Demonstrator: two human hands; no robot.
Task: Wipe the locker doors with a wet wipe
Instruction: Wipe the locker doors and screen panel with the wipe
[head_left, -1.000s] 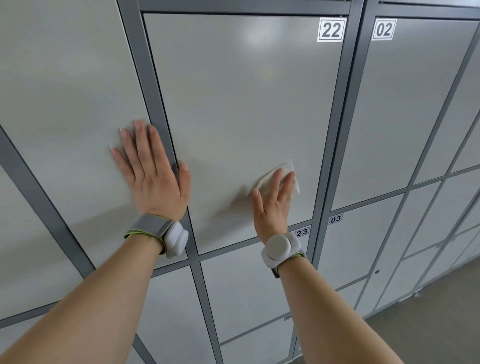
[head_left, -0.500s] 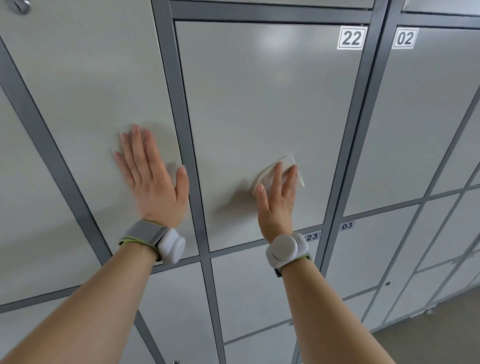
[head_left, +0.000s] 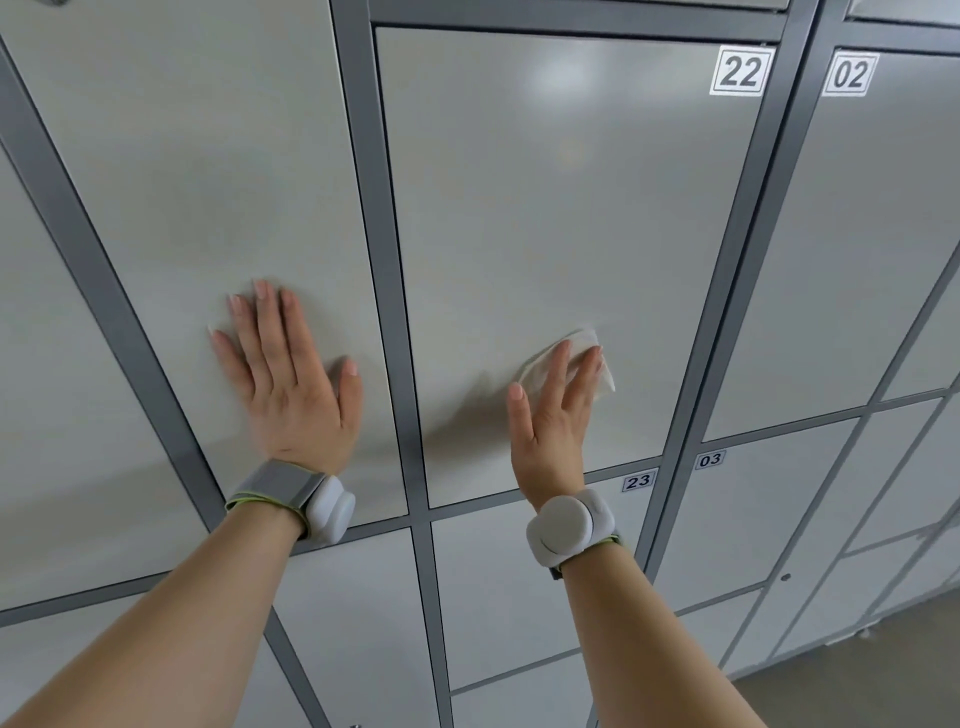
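- Since a second ago, the left hand (head_left: 291, 395) has slid leftwards off the dark grey vertical frame strip (head_left: 387, 260) and now lies wholly on the pale grey locker door to the left (head_left: 182, 182), its thumb just short of the strip.
- Meanwhile the right hand (head_left: 550, 415) and its wipe have drifted slightly away from the frame on the door's right side.
- A crumpled white wet wipe (head_left: 583, 342) sits flat against the pale grey metal locker door numbered 22 (head_left: 545, 208), in its lower right part, under the right hand's fingertips. Its edges show above and to the right of them.
- Well apart from the wipe, the left hand touches only its own door.
- Right hand: fingers straight and close together, pressing the wipe to the door, thumb held out to the left.
- Left hand: palm flat on the door, fingers straight and slightly spread, pointing up.
- Both bare forearms reach up and forward, each with a white rounded wrist device: left (head_left: 330, 512), right (head_left: 563, 530).
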